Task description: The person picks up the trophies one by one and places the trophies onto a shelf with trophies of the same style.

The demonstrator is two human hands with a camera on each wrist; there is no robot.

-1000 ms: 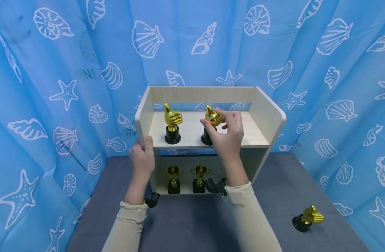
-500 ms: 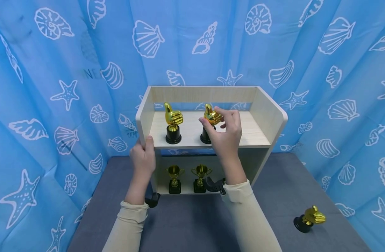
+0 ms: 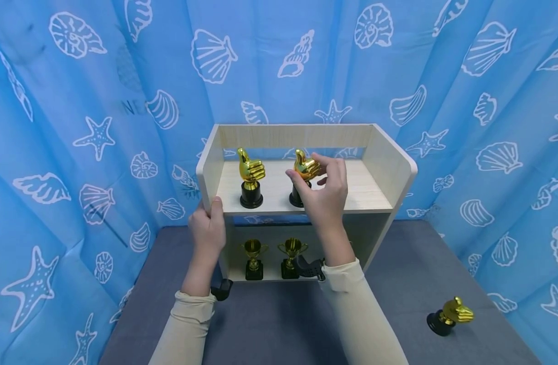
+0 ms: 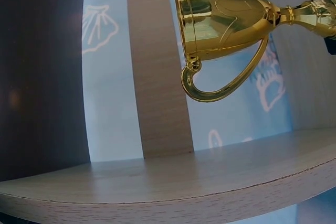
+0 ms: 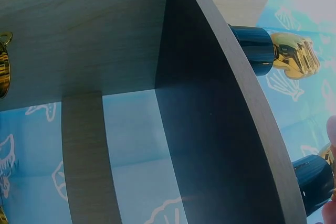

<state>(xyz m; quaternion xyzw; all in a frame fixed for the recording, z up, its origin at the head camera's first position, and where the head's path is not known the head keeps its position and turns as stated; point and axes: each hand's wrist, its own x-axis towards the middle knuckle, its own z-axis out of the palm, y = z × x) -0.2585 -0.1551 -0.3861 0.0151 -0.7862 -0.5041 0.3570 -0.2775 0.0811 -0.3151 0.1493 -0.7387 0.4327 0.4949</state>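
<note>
Between the thumb and the fingers of the right hand (image 3: 329, 196) is the gold top of a thumbs-up trophy (image 3: 305, 167), and this hand is closed to a narrow pinch around it. The trophy is at the upper board of the small shelf unit (image 3: 392, 163), near its front edge, with the black base downward; whether the board takes all its weight, I cannot tell. To the left of this hand, on the same board, a second thumbs-up trophy (image 3: 251, 175) stands upright and apart. The left hand (image 3: 208, 228) grips the front edge of the unit's left side, thumb inside. Below the right hand, on the lower board, stand a left trophy cup (image 3: 253, 249) and a middle trophy cup (image 3: 291, 247). Far to the right of the right hand and nearer to the person, a third thumbs-up trophy (image 3: 452, 313) is on the grey worktop (image 3: 269, 324). By its mirror-like shine, I judge the held piece to be light and stiff, perhaps plated plastic, rather slippery and easy to scratch. The rounded gold fist could turn under the fingertips, so the straight black base seems the surer place to take hold.
</note>
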